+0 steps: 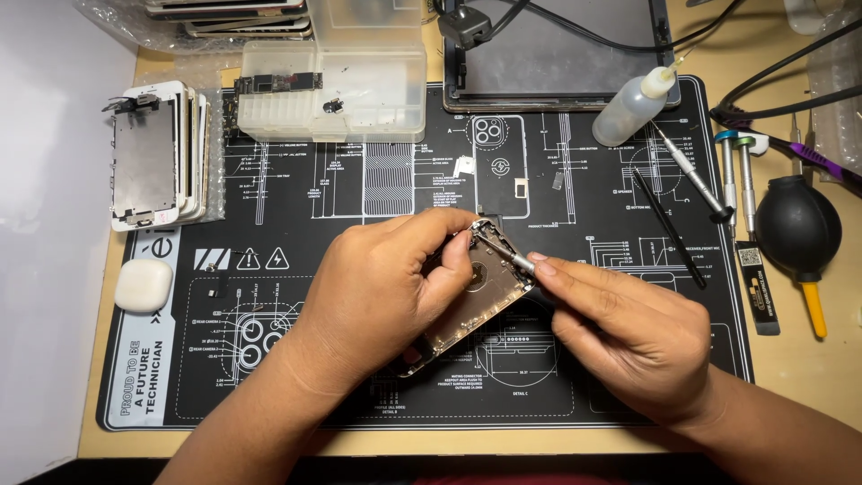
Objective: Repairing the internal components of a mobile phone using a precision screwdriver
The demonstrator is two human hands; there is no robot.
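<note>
A: Going left to right, a stack of phone screens [157, 154] lies at the mat's [296, 386] left edge, with a white earbud case [144, 286] below it and a clear parts box [337, 90] further up.

B: And the hands?

A: The left hand [382, 287] is clamped around an opened phone housing [471, 301] at the middle of the mat, thumb pressing its upper end. The right hand [628, 337] pinches a thin metal screwdriver [505, 251] between its fingertips, the tip set at the housing's top corner.

B: So which step is it?

A: It looks like screw work at that top corner. The next move likely calls for keeping the tip seated and the housing steady while turning.

B: How does the housing lie?

A: Its long axis runs diagonally, lower left to upper right; the top end points up and right, the inside facing up.

A: To the right lie a squeeze bottle [633, 108], 2 spare drivers [736, 180] and a black air blower [797, 229].
</note>
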